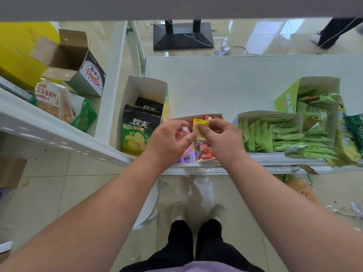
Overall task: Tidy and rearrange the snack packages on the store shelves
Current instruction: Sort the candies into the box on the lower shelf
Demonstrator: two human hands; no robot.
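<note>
Both hands are up over the white shelf (216, 81), and both bare arms reach out from the bottom of the view. On the left, the left hand (169, 138) has its back up and its fingers bent a little. Its thumb (186, 139) points at the yellow packet (199, 128) and looks like it just touches the low edge, but I cannot tell if it holds on. The right hand (222, 136) pinches that yellow packet between thumb and fingers and holds it upright, just above the small box of mixed snacks (198, 154).

Far left, a green basket (86, 116) holds a white snack box (49, 99), and an open brown carton (68, 59) sits behind it. Next comes a tall white box (141, 89) with black and green chip bags (137, 130) standing in it. The small box with red, purple and pink packets is right under the hands, at the front edge of the shelf. To the right, an open box (269, 114) is full of light green packets (275, 134). More green bags (318, 110) fill another box at the far right. Down below are two white shoes (198, 213) on the tile floor (59, 193)
</note>
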